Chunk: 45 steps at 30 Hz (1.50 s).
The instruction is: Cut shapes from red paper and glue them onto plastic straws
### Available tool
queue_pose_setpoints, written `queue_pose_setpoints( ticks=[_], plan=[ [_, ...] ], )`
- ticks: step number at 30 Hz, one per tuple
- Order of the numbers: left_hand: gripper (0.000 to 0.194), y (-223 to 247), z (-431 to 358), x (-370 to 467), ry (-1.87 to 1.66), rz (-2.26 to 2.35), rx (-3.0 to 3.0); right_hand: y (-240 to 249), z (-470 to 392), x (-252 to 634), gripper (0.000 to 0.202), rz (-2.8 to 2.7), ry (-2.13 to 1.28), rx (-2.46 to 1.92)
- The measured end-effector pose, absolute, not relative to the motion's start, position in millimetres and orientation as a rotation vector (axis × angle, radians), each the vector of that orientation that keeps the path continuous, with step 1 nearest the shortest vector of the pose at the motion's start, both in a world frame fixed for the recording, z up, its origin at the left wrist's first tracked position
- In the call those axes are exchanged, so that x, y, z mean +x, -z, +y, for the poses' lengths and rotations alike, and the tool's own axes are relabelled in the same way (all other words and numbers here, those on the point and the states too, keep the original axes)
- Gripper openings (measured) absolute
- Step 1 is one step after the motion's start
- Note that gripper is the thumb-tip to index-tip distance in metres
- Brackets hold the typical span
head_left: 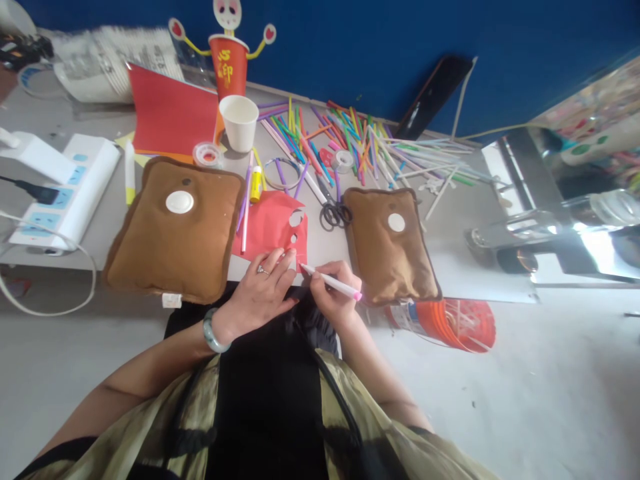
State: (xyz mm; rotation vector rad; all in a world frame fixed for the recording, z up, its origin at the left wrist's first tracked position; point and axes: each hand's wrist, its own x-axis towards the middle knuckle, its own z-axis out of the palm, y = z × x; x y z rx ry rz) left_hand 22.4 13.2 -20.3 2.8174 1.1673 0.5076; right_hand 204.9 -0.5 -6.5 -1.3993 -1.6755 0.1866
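A red sheet of paper with cut-out holes lies at the table's front edge. My left hand, wearing a ring and a bracelet, rests flat on the sheet's lower part with its fingers spread. In my right hand is a white marker with a pink end, its tip touching or just above the sheet's lower right corner. Black-handled scissors and a yellow glue stick lie behind the sheet. Brown cushioned pads flank it, one at the left and one at the right.
Colourful sticks spread across the back. A white cup stands before a red cup figure. A power strip lies left, a clear bottle right, and an orange bucket sits below the table.
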Motion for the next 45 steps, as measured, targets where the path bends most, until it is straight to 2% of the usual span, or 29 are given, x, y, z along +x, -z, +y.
queue_pose_setpoints(
  ticks=[20, 28, 45],
  plan=[
    [0.041, 16.2, 13.5, 22.3, -0.494, 1.157, 2.814, 13.5, -4.1, 208.9, 0.005, -1.655, -0.340, -1.354],
    [0.040, 18.5, 13.5, 22.3, -0.515, 1.150, 2.791, 13.2, -0.2, 210.5, 0.007, -1.589, -0.221, -1.437],
    [0.043, 19.2, 13.1, 23.0, -0.517, 1.161, 2.791, 5.9, 2.3, 206.2, 0.010, -1.596, -0.199, -1.469]
  ],
)
